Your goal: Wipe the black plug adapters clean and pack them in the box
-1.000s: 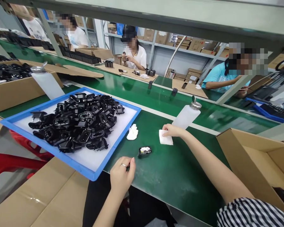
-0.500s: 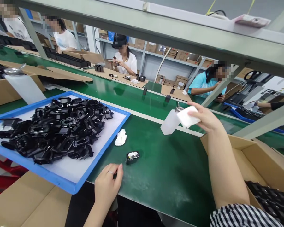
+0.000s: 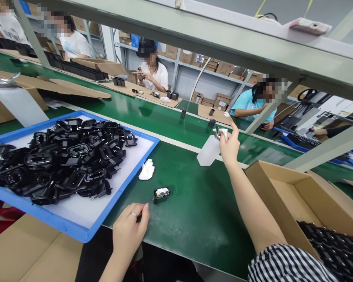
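Observation:
My right hand (image 3: 229,147) holds a folded white wipe (image 3: 224,132) pressed on the metal top of a translucent dispenser bottle (image 3: 208,150) at the far side of the green mat (image 3: 200,211). At the mat's near edge rests my left hand (image 3: 131,229), its fingers curled with a ring on one finger; whether it holds anything is hidden. A small black part with a white insert (image 3: 161,193) lies just beyond my left hand. Near the tray corner sits a crumpled white wipe (image 3: 146,170).
A blue tray (image 3: 76,231) at left carries a heap of black plastic plug housings (image 3: 61,160). An open cardboard box (image 3: 297,196) stands at right. A second dispenser bottle (image 3: 17,103) stands far left. Other people sit working across the green conveyor (image 3: 164,117).
My right hand picked the white wipe up from the mat, raised it and brought it down onto the bottle's top. My left hand stayed at the mat edge.

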Motion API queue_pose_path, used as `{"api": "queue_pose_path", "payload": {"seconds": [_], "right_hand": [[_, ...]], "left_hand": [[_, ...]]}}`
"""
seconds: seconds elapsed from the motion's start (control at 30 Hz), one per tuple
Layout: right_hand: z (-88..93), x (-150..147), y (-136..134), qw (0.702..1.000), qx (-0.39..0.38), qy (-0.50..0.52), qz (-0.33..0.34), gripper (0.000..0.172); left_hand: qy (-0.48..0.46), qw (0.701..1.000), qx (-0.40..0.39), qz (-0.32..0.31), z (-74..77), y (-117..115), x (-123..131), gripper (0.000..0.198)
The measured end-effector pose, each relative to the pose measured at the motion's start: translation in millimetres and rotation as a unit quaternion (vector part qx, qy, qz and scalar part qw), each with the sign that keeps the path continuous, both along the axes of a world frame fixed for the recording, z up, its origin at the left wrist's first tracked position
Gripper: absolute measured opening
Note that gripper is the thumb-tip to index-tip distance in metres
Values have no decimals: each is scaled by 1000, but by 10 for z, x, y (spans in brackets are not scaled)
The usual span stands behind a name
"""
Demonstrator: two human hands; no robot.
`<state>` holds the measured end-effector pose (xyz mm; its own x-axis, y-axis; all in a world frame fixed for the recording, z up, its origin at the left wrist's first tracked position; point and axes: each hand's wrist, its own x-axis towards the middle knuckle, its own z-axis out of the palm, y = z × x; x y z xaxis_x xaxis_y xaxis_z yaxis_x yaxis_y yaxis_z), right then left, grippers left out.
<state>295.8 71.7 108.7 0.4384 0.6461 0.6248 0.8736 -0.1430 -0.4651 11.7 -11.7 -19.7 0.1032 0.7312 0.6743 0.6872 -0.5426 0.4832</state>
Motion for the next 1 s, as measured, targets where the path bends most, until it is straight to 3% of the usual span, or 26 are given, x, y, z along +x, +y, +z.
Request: {"api": "queue_pose_path", "payload": {"seconds": [0.57, 1.0], "right_hand": [[-34, 65, 30, 1000, -1, -25, -12, 40], [-52, 134, 14, 999, 23, -40, 16, 39]], "left_hand": [[-15, 1000, -4, -9, 23, -10, 1, 16], [-15, 1000, -4, -13, 9, -10, -3, 15]]}}
